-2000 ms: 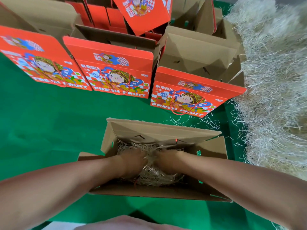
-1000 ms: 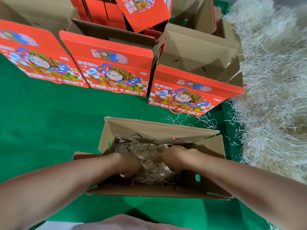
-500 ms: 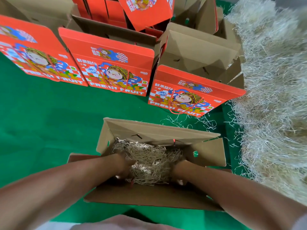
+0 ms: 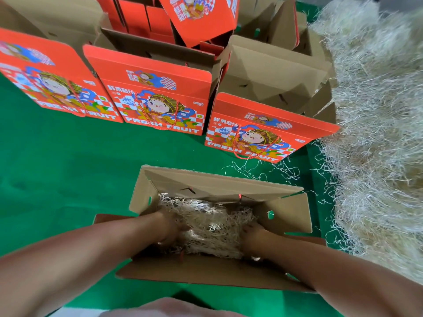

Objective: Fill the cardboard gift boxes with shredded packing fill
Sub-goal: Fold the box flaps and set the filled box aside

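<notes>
Down in the box [image 4: 206, 274], left hand [image 4: 168, 227] and right hand [image 4: 253, 237] amid shredded fill [image 4: 212, 223], fingers hidden, grip unclear.

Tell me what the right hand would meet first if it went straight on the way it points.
The shredded fill: the right hand points leftward into it inside the open box, apparently touching. Beyond, probably the left hand; depth unclear.

Our left hand [image 4: 170, 227] and right hand [image 4: 253, 236] are bare, as are both forearms. At six o'clock a soft pink garment [image 4: 174, 308] shows, blurred.
</notes>
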`<action>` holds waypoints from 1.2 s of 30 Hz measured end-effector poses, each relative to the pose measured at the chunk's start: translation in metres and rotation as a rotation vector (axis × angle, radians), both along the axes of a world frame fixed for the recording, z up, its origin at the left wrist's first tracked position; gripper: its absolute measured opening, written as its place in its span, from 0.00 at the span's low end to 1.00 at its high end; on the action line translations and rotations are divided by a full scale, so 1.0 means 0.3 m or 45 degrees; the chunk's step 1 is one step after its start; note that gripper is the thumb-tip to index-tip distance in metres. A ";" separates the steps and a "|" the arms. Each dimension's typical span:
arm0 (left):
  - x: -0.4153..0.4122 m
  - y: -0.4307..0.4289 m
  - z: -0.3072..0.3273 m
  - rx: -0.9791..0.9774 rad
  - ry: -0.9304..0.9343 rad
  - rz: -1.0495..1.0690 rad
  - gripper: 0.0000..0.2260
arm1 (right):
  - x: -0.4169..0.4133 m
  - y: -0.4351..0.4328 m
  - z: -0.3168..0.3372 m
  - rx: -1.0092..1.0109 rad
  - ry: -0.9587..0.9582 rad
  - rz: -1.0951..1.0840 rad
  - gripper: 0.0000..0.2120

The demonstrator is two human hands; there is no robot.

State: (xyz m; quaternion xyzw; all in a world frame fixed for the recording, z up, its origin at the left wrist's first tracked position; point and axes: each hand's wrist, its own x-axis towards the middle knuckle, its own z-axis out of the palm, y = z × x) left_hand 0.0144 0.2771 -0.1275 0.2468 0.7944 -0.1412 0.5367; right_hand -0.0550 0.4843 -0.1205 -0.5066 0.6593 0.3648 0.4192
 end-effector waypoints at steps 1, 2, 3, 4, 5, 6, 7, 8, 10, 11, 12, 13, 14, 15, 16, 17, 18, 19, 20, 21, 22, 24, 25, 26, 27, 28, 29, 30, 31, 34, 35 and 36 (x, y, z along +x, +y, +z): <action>-0.004 -0.002 0.007 -0.027 -0.032 -0.036 0.33 | -0.004 0.008 0.002 0.015 -0.033 0.009 0.21; -0.009 0.002 0.016 -0.042 -0.035 -0.034 0.32 | -0.009 0.003 0.009 0.047 -0.071 0.048 0.20; -0.015 0.004 0.023 -0.034 -0.023 -0.030 0.32 | -0.010 -0.009 0.023 0.107 -0.085 0.074 0.19; -0.016 0.012 0.029 0.007 -0.013 0.013 0.30 | -0.009 -0.024 0.039 0.153 -0.111 0.069 0.18; -0.023 0.025 0.042 0.044 -0.014 0.067 0.28 | -0.005 -0.045 0.057 0.150 -0.119 0.015 0.16; -0.026 0.029 0.056 0.075 -0.045 0.132 0.25 | -0.003 -0.059 0.065 0.068 -0.103 -0.019 0.15; -0.030 0.029 0.077 0.109 -0.068 0.221 0.21 | -0.006 -0.073 0.073 -0.088 -0.061 -0.031 0.13; -0.029 0.026 0.095 0.164 -0.055 0.315 0.17 | -0.006 -0.085 0.086 -0.253 -0.022 -0.070 0.12; -0.025 0.009 0.129 0.270 0.138 0.417 0.13 | -0.015 -0.099 0.073 -0.449 0.023 -0.147 0.14; -0.020 -0.009 0.140 0.245 0.198 0.429 0.12 | -0.020 -0.106 0.064 -0.435 0.012 -0.178 0.17; -0.010 -0.022 0.150 0.139 0.153 0.377 0.12 | -0.028 -0.105 0.060 -0.358 -0.022 -0.189 0.19; 0.008 -0.029 0.168 -0.016 0.056 0.295 0.12 | -0.039 -0.098 0.066 -0.276 -0.049 -0.107 0.20; 0.021 -0.032 0.175 -0.140 -0.014 0.246 0.13 | -0.051 -0.088 0.063 -0.234 -0.049 -0.084 0.21; 0.026 -0.032 0.182 -0.188 -0.019 0.261 0.13 | -0.062 -0.079 0.065 -0.233 -0.038 -0.032 0.20; 0.026 -0.036 0.193 -0.151 0.017 0.356 0.12 | -0.070 -0.075 0.079 -0.285 -0.026 -0.115 0.18; 0.022 -0.037 0.206 -0.042 0.079 0.477 0.12 | -0.067 -0.080 0.100 -0.363 -0.034 -0.232 0.15; 0.014 -0.036 0.230 0.097 0.174 0.609 0.12 | -0.064 -0.089 0.134 -0.412 -0.049 -0.306 0.13; 0.005 -0.038 0.257 0.230 0.274 0.743 0.11 | -0.060 -0.101 0.175 -0.456 -0.068 -0.345 0.12; -0.005 -0.043 0.282 0.332 0.358 0.852 0.10 | -0.054 -0.113 0.222 -0.491 -0.091 -0.356 0.11; -0.013 -0.049 0.308 0.417 0.430 0.939 0.08 | -0.053 -0.126 0.266 -0.578 -0.114 -0.345 0.11; -0.016 -0.053 0.340 0.470 0.506 0.986 0.09 | -0.057 -0.132 0.320 -0.710 -0.130 -0.353 0.12; -0.017 -0.054 0.396 0.538 0.679 1.061 0.13 | -0.067 -0.131 0.425 -1.081 -0.138 -0.424 0.13; -0.012 -0.054 0.413 0.564 0.790 1.092 0.15 | -0.073 -0.119 0.471 -1.314 -0.126 -0.451 0.11; -0.005 -0.050 0.430 0.572 0.909 1.104 0.18 | -0.077 -0.106 0.510 -1.554 -0.097 -0.464 0.09; 0.005 -0.045 0.439 0.568 1.024 1.112 0.20 | -0.081 -0.088 0.534 -1.749 -0.022 -0.463 0.07; 0.017 -0.040 0.444 0.558 1.112 1.118 0.21 | -0.085 -0.077 0.546 -1.870 0.091 -0.450 0.06; 0.031 -0.034 0.444 0.556 1.175 1.118 0.20 | -0.091 -0.069 0.546 -1.910 0.216 -0.425 0.08; 0.049 -0.030 0.448 0.577 1.205 1.142 0.16 | -0.099 -0.063 0.535 -1.850 0.314 -0.406 0.12; 0.065 -0.030 0.453 0.604 1.203 1.166 0.10 | -0.108 -0.059 0.520 -1.712 0.364 -0.433 0.16; 0.121 -0.054 0.454 0.583 1.147 1.183 0.17 | -0.156 -0.038 0.487 -1.210 0.384 -0.632 0.18; 0.139 -0.068 0.455 0.570 1.206 1.171 0.18 | -0.173 -0.034 0.480 -1.124 0.377 -0.637 0.16; 0.159 -0.076 0.464 0.581 1.308 1.148 0.17 | -0.187 -0.031 0.475 -1.097 0.368 -0.621 0.14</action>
